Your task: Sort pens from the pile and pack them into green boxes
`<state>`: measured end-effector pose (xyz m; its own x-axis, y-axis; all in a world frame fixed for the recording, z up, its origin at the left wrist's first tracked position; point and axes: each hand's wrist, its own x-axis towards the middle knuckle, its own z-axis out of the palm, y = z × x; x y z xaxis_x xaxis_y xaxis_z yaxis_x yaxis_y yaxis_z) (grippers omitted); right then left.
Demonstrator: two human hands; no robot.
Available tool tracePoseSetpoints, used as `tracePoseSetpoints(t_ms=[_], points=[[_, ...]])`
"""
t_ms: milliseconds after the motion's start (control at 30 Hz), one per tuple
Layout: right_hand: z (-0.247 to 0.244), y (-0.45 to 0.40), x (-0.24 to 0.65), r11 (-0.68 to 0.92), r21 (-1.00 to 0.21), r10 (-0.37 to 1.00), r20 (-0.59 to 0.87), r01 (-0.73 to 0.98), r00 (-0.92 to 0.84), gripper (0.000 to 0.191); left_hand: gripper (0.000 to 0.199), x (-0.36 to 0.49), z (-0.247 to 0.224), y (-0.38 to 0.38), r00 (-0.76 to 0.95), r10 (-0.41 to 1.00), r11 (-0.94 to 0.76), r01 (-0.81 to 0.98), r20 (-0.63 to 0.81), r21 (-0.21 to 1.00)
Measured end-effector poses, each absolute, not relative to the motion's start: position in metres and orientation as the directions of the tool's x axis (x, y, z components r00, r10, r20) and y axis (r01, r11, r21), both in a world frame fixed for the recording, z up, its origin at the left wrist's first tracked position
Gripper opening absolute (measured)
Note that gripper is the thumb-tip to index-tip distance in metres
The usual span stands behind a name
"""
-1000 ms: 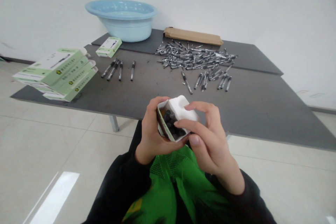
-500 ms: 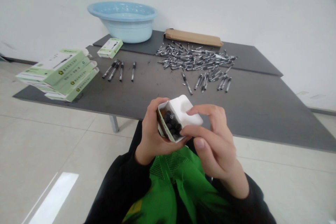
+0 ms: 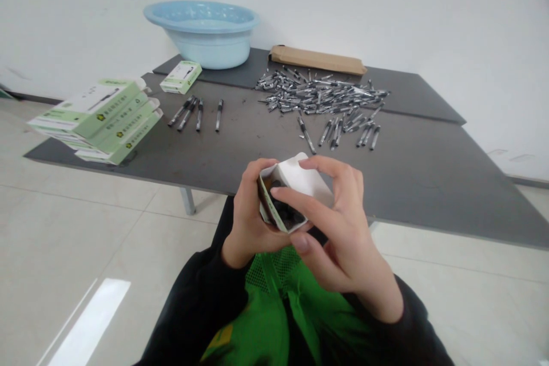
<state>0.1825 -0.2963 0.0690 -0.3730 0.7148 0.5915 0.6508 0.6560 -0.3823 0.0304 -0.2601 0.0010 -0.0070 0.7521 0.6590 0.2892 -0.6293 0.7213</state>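
My left hand is wrapped round a small pen box, its open end tilted up toward me. Inside, the dark ends of several pens show, partly covered by my fingers. A white flap stands folded back from the opening. My right hand is over the box with its fingers apart. One fingertip reaches into the opening at the pen ends, and another lies at the flap. The thumb is near the box's lower corner.
A pile of pens lies on the dark table, with several loose ones in front. More pens lie left of it. Green-and-white boxes are stacked at the left. A blue basin, another box and a brown carton stand behind.
My right hand has moved left over the box. One finger has gone from the box's near right edge across the opening, hiding more of the pen ends. My left hand keeps its hold.
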Motion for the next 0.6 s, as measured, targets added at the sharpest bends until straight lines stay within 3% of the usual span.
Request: tracePoseSetpoints(t_ms=[600], points=[[0.0627, -0.2996, 0.1803, 0.666, -0.41, 0.705, 0.62, 0.623, -0.346, 0.028, 0.082, 0.0272, 0.0056, -0.2588, 0.016, 0.706, -0.676, 0.315, 0.708, 0.666]])
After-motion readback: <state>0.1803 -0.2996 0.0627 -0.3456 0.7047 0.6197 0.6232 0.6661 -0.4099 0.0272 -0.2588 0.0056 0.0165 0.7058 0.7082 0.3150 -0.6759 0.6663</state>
